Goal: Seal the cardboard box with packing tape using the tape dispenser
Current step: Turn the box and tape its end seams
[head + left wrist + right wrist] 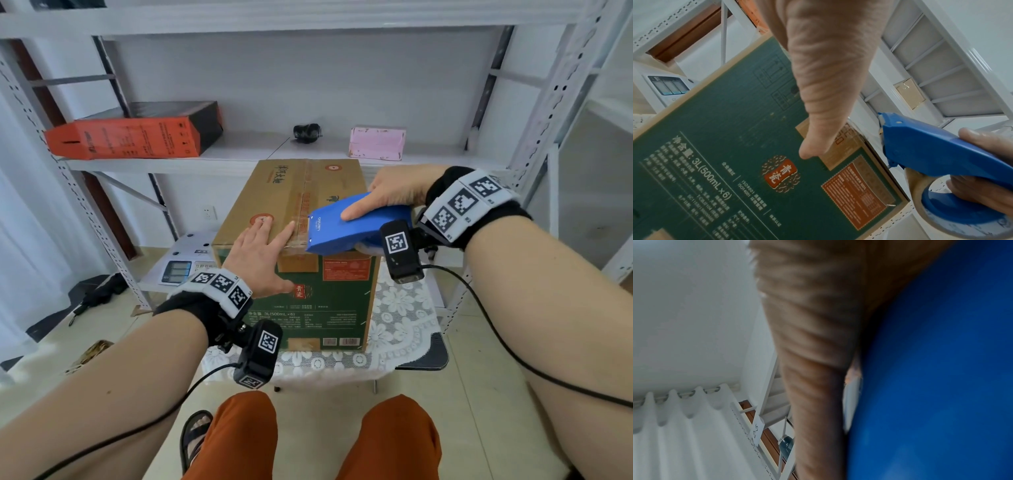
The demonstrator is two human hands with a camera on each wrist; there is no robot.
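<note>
While my left hand (pixel 263 258) lies flat on the cardboard box (pixel 301 202), my right hand (pixel 387 197) grips the tape dispenser (pixel 346 228)
I'd keep its nose low at the near edge and press along the seam

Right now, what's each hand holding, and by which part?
Right hand grips the blue tape dispenser round its rear body and roll, thumb on top. Left hand holds nothing; it rests flat on the cardboard box.
</note>
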